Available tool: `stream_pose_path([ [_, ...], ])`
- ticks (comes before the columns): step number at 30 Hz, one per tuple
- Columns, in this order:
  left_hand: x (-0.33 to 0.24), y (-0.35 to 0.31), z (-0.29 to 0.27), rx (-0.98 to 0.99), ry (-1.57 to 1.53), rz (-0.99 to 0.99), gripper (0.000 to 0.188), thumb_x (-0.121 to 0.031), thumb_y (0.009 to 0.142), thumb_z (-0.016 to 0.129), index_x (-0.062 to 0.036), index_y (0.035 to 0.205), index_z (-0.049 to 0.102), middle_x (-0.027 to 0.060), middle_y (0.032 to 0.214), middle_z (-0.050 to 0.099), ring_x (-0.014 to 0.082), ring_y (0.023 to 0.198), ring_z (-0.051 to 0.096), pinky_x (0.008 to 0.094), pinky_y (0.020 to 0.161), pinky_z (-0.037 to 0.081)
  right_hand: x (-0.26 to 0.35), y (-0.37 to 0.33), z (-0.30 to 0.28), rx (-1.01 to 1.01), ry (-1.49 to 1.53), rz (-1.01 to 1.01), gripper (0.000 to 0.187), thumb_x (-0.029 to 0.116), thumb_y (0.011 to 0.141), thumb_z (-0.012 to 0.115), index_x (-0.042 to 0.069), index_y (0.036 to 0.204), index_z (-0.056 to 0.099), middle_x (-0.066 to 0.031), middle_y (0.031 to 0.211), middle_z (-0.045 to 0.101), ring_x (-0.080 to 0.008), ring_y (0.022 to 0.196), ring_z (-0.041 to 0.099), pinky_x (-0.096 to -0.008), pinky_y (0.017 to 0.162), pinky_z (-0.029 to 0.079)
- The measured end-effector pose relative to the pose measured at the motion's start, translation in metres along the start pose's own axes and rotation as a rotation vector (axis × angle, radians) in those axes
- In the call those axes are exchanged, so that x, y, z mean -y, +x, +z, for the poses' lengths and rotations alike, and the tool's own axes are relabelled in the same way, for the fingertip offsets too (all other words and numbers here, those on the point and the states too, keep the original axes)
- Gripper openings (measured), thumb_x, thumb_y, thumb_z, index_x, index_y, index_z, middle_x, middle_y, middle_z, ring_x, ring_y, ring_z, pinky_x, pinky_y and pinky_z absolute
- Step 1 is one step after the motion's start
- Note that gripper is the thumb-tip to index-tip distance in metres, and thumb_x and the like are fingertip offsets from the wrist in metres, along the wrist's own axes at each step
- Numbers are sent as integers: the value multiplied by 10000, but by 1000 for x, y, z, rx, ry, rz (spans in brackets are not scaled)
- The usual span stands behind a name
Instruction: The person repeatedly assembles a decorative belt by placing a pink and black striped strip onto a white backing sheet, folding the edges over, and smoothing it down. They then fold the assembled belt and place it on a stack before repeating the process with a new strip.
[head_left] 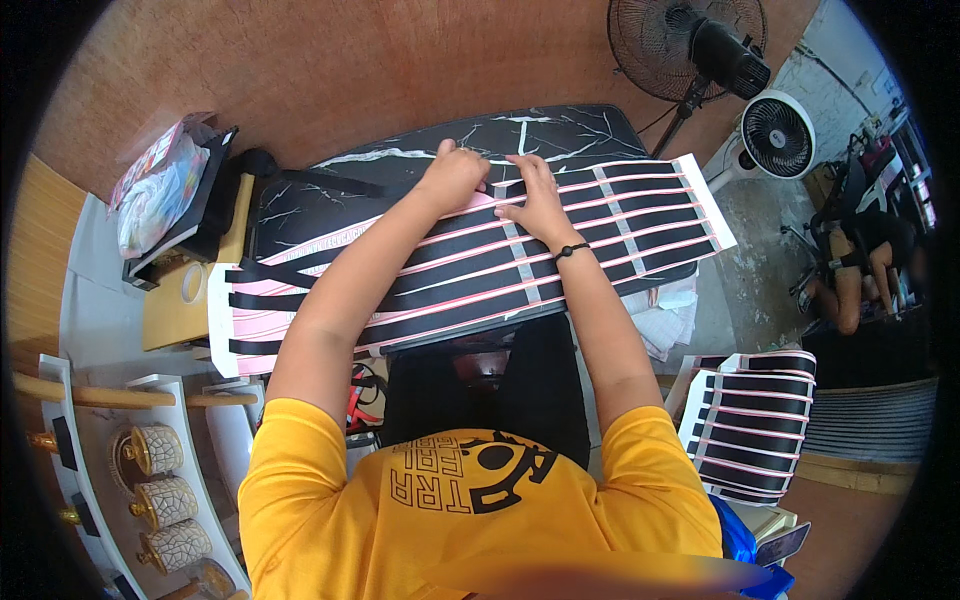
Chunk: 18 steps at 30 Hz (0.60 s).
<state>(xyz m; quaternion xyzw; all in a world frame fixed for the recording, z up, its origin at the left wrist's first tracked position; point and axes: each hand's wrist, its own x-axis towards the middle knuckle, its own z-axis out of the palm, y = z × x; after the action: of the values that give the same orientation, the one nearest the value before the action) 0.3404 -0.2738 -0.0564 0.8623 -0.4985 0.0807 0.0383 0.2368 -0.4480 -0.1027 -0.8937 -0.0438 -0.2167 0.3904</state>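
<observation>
A long white-ended sheet (pixel 712 205) lies across the table, carrying several black strips (pixel 590 215) with thin red-and-white edges. Pale tape bands (pixel 620 225) cross the strips. Toward the left the pink backing (pixel 325 248) shows, and loose black strip ends (pixel 275 275) lie askew there. My left hand (pixel 455 178) is closed at the sheet's far edge; what its curled fingers hold is hidden. Just to its right, my right hand (pixel 538 205) rests on the strips beside a tape band, thumb and fingers apart. A dark bracelet (pixel 572 249) circles my right wrist.
The black marble-patterned table (pixel 480 140) stands against a brown wall. Two fans (pixel 775 135) stand back right. A roll of tape (pixel 193 283) and a plastic bag (pixel 165 200) are left. Another striped sheet (pixel 755 425) hangs lower right. A person (pixel 860 255) sits far right.
</observation>
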Motion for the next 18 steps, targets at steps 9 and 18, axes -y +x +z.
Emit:
stream_pose_path([
  [9,-17,18,18,-151,319,-43,214,-153,858,613,-109,1050,696,59,1052,620,249,1148,565,493,973,364,1,0,-1,39,-11,11,955,106,623,892,180,1461,439,-167,1440,414,-396,1311,444,-472,1104,385],
  [18,-10,28,10,15,188,-94,240,-125,883,586,-95,1121,602,116,941,726,279,982,687,513,976,384,3,1,-1,44,-55,-17,1039,105,664,876,201,1535,318,-174,1458,377,-422,1285,451,-491,1071,410],
])
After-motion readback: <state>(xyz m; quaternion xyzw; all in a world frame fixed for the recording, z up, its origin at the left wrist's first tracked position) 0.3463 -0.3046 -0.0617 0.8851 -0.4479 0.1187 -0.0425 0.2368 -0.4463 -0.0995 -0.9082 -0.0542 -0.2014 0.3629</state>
